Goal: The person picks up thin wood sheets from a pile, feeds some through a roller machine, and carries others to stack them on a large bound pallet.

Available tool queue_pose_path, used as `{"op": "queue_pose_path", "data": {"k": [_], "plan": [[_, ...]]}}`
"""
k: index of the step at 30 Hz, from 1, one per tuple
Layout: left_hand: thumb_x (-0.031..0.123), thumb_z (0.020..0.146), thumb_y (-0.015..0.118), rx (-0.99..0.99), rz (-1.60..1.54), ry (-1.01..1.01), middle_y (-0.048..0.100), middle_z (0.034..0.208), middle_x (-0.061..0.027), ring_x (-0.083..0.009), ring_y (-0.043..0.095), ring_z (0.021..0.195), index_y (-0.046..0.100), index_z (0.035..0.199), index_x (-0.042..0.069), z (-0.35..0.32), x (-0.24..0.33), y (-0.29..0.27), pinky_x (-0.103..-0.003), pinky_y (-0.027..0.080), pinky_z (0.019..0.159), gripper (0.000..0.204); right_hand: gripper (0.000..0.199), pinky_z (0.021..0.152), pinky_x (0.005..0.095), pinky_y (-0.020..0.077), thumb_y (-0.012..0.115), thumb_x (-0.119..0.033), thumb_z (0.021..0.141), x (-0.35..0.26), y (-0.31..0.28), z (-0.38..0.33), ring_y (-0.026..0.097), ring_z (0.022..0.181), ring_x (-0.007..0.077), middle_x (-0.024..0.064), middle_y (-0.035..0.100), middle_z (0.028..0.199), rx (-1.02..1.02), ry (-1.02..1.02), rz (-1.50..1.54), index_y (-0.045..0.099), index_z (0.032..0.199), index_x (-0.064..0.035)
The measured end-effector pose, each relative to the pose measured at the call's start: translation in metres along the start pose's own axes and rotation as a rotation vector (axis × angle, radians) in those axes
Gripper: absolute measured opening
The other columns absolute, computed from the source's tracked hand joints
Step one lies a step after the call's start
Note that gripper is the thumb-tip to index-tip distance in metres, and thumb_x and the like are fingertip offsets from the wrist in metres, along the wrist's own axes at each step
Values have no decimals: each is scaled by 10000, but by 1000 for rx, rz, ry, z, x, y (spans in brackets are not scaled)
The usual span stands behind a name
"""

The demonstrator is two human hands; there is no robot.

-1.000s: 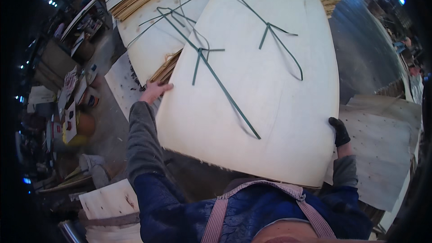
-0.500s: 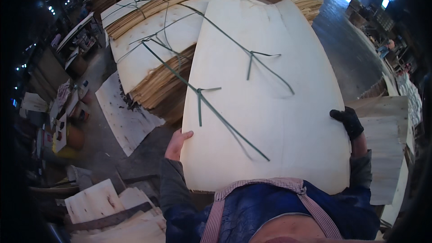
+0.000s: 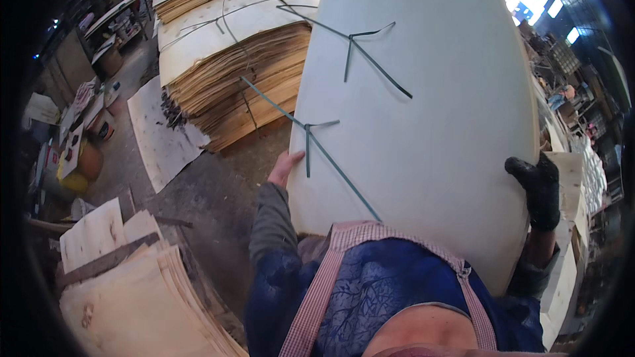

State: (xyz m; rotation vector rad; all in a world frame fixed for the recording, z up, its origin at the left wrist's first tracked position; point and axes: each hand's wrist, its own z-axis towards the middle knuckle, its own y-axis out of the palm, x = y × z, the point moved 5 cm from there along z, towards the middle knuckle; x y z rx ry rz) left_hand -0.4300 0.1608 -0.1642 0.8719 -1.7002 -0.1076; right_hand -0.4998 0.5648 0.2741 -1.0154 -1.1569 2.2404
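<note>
A large pale wood veneer sheet (image 3: 423,132) fills the middle of the view, lifted against my front. My bare left hand (image 3: 286,167) grips its left edge, thumb on top. At the right edge my right hand (image 3: 539,188), in a black glove, is closed round it, thumb on the face and fingers mostly hidden behind. Two knotted green straps, a far one (image 3: 377,59) and a near one (image 3: 340,168), lie across the sheet. Its far end runs out of the picture, and I cannot tell whether it is one sheet or several.
Beyond the sheet to the left stand strapped veneer stacks (image 3: 245,73). A loose sheet (image 3: 155,135) lies on the floor beside them. Near my left is another veneer pile (image 3: 132,297). Pale boards (image 3: 562,277) stand at the right, and a person (image 3: 562,96) is farther off.
The veneer sheet has risen and its far end has left the picture. It has shifted right against the stacks behind, uncovering more of their side. Both hands keep their hold.
</note>
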Motion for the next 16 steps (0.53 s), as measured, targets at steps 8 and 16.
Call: {"op": "queue_pose_path", "data": {"k": [8,16], "plan": [[164,822,565,102,51,371,576,1037,-102,-200,562,889,471,1172,-32,-151,121,79,-307,445,779,413,197,623,276,456,629,-140,738,31,-41,-54,566,653,137,67,617,711,155,93,164,599,837,28],[265,760,654,404,344,599,576,1080,-125,-189,541,946,493,1188,-12,-315,130,38,-320,411,839,535,239,662,270,451,611,-172,761,26,-30,-56,555,699,136,73,618,775,57,184,446,618,891,28]]}}
